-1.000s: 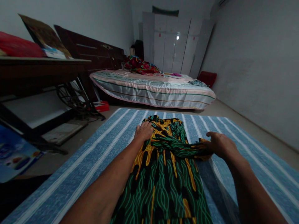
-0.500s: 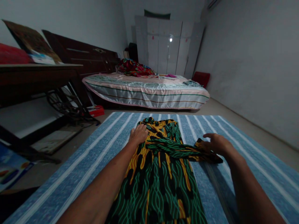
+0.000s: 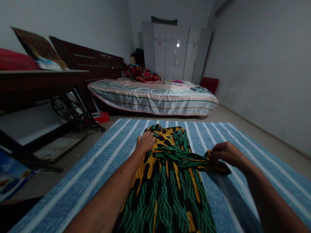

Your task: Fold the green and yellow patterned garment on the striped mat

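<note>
The green, yellow and black patterned garment (image 3: pixel 167 194) lies flat on a blue, white-striped cloth (image 3: pixel 104 168), its gathered top at twelve o'clock and its lower part running out of view at six. A sleeve (image 3: pixel 178 157) crosses its upper part and reaches past the edge toward two o'clock, the end flaring onto the striped cloth. At eleven o'clock the left hand (image 3: pixel 145 141) rests palm down on the upper edge, fingers extended, grasping nothing, much as it does half a second earlier. At two o'clock the right hand (image 3: pixel 227 153) pinches the sleeve near its end; half a second ago its index finger pointed out, clear of the fabric, whereas now the fingers are drawn together on it. A second ago the sleeve's end was bunched under that hand; now its tip spreads beyond the fingers. Farther off, a bed (image 3: pixel 155 101) stands at twelve o'clock with a red floral bundle (image 3: pixel 143 73) on it, a pale wardrobe (image 3: pixel 171 55) behind, and a dark treadle table (image 3: pixel 41 82) at ten.
</note>
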Demonstrator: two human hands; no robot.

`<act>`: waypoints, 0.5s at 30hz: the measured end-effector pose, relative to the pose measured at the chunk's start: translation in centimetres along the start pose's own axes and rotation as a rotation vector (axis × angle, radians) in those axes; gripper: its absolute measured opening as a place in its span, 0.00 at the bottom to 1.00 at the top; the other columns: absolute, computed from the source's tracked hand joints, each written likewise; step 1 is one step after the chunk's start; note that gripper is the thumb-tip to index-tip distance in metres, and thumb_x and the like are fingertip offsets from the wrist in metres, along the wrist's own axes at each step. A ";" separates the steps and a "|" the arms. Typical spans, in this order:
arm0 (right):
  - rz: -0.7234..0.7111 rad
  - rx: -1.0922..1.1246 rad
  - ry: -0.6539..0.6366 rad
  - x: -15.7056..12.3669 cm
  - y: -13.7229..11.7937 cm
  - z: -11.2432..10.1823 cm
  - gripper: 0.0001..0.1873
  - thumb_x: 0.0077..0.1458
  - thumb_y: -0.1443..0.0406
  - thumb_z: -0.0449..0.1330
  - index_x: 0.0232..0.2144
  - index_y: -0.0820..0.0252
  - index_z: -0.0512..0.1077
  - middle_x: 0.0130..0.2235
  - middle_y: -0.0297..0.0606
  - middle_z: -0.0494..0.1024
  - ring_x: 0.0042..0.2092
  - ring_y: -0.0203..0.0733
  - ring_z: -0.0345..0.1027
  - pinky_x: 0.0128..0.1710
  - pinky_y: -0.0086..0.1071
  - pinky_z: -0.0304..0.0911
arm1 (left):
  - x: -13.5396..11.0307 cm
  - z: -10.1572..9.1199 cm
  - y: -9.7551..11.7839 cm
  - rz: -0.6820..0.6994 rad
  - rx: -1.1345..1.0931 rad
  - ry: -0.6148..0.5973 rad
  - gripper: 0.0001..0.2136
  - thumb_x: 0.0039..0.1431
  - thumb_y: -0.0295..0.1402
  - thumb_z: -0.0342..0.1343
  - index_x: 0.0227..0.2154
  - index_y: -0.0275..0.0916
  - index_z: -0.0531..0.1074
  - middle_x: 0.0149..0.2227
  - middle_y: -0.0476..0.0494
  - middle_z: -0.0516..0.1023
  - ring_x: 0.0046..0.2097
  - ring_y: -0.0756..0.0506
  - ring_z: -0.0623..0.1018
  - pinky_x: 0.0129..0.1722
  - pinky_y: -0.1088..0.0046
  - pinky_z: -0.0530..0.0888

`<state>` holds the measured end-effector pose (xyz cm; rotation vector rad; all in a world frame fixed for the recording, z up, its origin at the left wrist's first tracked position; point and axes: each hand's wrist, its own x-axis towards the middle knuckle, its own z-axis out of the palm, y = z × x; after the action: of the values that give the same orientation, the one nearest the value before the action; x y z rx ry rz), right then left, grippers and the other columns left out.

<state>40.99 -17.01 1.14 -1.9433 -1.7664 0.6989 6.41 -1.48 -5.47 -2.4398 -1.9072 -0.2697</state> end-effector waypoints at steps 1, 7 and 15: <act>0.009 0.168 0.013 -0.8 -0.2 -0.9 0.11 0.45 0.58 0.59 0.22 0.60 0.75 0.23 0.36 0.74 0.26 0.38 0.66 0.26 0.30 0.60 | 0.0 -0.1 0.0 0.003 -0.003 0.000 0.14 0.63 0.34 0.37 0.47 0.45 0.64 0.57 0.42 0.65 0.60 0.43 0.61 0.56 0.54 0.58; 0.060 0.827 0.319 -4.5 1.0 -3.6 0.13 0.36 0.57 0.68 0.22 0.59 0.73 0.25 0.35 0.73 0.27 0.38 0.67 0.27 0.30 0.64 | -0.2 -0.3 0.2 0.001 -0.011 0.006 0.13 0.62 0.34 0.37 0.45 0.44 0.64 0.57 0.41 0.65 0.59 0.43 0.61 0.55 0.54 0.59; 0.183 0.939 0.346 -5.2 4.4 -1.8 0.10 0.42 0.56 0.63 0.22 0.55 0.70 0.23 0.36 0.73 0.24 0.42 0.69 0.23 0.34 0.67 | -0.1 0.0 0.0 -0.005 0.003 -0.005 0.13 0.63 0.34 0.37 0.46 0.45 0.62 0.58 0.43 0.64 0.60 0.44 0.61 0.56 0.54 0.57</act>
<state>45.17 -22.61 0.32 -1.4325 -0.8080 0.9533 6.42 -1.55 -5.44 -2.4365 -1.9141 -0.2616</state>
